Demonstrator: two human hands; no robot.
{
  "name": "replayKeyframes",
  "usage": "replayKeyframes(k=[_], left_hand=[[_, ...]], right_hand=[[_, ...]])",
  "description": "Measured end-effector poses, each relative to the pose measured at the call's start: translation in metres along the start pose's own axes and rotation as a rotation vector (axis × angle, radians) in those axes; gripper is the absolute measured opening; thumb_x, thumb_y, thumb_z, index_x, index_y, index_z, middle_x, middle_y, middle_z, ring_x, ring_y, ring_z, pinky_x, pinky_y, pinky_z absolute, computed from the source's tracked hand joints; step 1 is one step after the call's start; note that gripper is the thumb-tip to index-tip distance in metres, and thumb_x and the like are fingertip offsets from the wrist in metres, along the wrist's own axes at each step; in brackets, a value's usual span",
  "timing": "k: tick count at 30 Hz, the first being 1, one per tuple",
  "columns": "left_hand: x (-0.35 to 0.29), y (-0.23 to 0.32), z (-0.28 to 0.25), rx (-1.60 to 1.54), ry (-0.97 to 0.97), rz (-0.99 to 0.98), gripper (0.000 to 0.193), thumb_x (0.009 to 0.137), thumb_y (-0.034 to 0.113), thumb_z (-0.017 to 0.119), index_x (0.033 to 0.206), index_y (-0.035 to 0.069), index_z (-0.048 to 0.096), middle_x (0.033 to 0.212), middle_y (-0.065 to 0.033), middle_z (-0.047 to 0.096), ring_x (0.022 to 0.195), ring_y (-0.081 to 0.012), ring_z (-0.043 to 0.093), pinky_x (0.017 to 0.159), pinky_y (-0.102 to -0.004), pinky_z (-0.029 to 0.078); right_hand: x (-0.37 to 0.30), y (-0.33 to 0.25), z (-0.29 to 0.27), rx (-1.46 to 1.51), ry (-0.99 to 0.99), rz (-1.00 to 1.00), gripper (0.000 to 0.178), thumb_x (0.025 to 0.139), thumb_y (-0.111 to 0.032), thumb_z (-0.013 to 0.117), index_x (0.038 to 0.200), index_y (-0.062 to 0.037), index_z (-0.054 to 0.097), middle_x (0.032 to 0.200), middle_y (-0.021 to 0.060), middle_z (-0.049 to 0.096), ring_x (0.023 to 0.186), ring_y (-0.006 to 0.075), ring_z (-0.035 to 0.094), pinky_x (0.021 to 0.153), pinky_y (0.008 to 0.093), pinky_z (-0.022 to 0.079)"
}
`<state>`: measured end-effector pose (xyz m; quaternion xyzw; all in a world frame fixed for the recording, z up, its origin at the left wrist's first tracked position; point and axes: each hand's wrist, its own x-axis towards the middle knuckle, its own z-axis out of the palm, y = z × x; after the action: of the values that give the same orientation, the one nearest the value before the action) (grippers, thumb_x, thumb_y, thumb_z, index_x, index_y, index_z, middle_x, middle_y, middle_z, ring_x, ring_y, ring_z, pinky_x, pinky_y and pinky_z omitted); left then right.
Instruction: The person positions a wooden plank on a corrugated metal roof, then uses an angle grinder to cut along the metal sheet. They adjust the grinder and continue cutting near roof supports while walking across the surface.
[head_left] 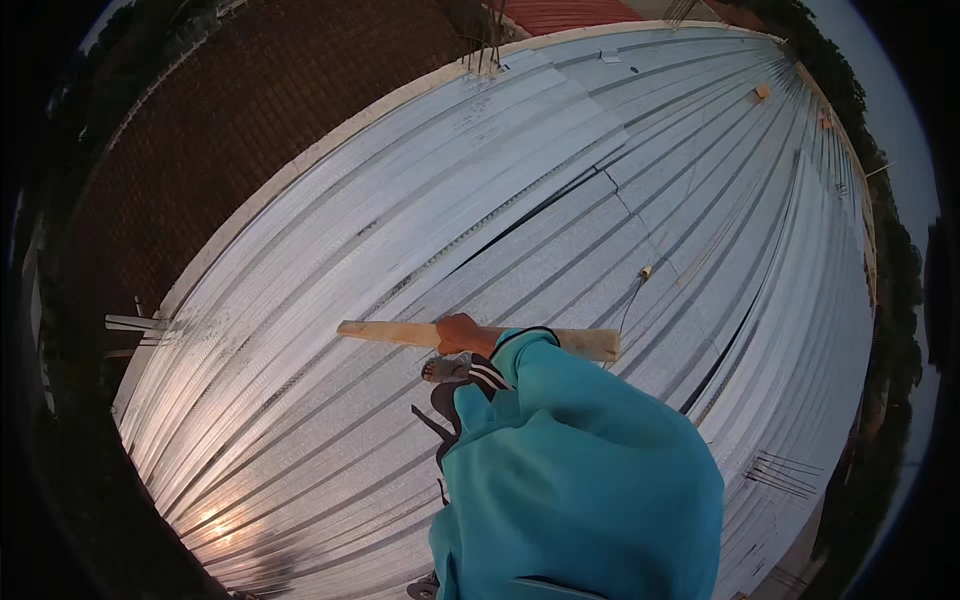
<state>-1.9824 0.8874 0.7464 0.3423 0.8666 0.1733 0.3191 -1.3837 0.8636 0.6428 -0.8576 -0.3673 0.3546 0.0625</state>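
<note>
My right hand [458,334], at the end of a teal sleeve, is closed round a flat wooden board [390,333]. The board lies crosswise over the roof's ribs in this view, narrower at its left end. Its right end [595,345] shows past my forearm, while the sleeve hides part of its middle. Just below my hand are my foot [446,369] and a dark trouser leg with pale stripes. Ribbed silvery metal sheets [540,290] lie beneath. My left hand is out of the picture.
A thin dark cord runs from near the board to a small pale piece [646,272]. Rebar sticks up at the far edge [482,58], and thin rods [785,474] lie at lower right. Beyond the left edge is a brown tiled roof [260,110]. An orange object [762,91] sits far right.
</note>
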Motion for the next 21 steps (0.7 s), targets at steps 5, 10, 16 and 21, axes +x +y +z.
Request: replayKeyframes(k=[5, 10, 16, 21], left_hand=[[0.152, 0.09, -0.028, 0.019, -0.074, 0.141, 0.036, 0.068, 0.018, 0.08, 0.089, -0.007, 0.065, 0.089, -0.014, 0.067, 0.072, -0.0287, 0.062, 0.073, -0.0474, 0.049], [0.268, 0.098, -0.075, 0.005, -0.124, 0.213, 0.038, 0.068, 0.019, 0.08, 0.093, -0.007, 0.067, 0.095, -0.0149, 0.068, 0.077, -0.0297, 0.064, 0.078, -0.0481, 0.051], [0.395, 0.083, -0.165, -0.084, -0.093, 0.194, 0.042, 0.069, 0.02, 0.08, 0.099, -0.007, 0.069, 0.102, -0.0159, 0.071, 0.083, -0.0309, 0.066, 0.085, -0.0489, 0.052], [0.511, 0.065, -0.208, -0.145, 0.012, -0.002, 0.037, 0.066, 0.015, 0.081, 0.093, -0.006, 0.069, 0.091, -0.0148, 0.071, 0.077, -0.0289, 0.067, 0.074, -0.0472, 0.054]], right_hand=[[-0.004, -0.106, 0.053, 0.082, 0.038, -0.006, 0.035, 0.069, -0.028, 0.078, 0.093, -0.003, 0.078, 0.093, 0.0178, 0.077, 0.086, 0.0355, 0.075, 0.075, 0.0474, 0.06], [-0.052, -0.154, 0.075, 0.078, 0.072, 0.087, 0.039, 0.068, -0.029, 0.079, 0.096, -0.0017, 0.078, 0.094, 0.0184, 0.076, 0.089, 0.0338, 0.075, 0.077, 0.0481, 0.06], [-0.092, -0.231, 0.136, -0.001, 0.074, 0.167, 0.046, 0.066, -0.035, 0.08, 0.1, -0.0045, 0.078, 0.097, 0.0184, 0.076, 0.091, 0.0352, 0.074, 0.079, 0.0479, 0.06], [-0.116, -0.283, 0.159, 0.032, -0.041, 0.373, 0.057, 0.061, -0.045, 0.084, 0.1, -0.0036, 0.077, 0.098, 0.0172, 0.077, 0.091, 0.0337, 0.075, 0.081, 0.0449, 0.06]])
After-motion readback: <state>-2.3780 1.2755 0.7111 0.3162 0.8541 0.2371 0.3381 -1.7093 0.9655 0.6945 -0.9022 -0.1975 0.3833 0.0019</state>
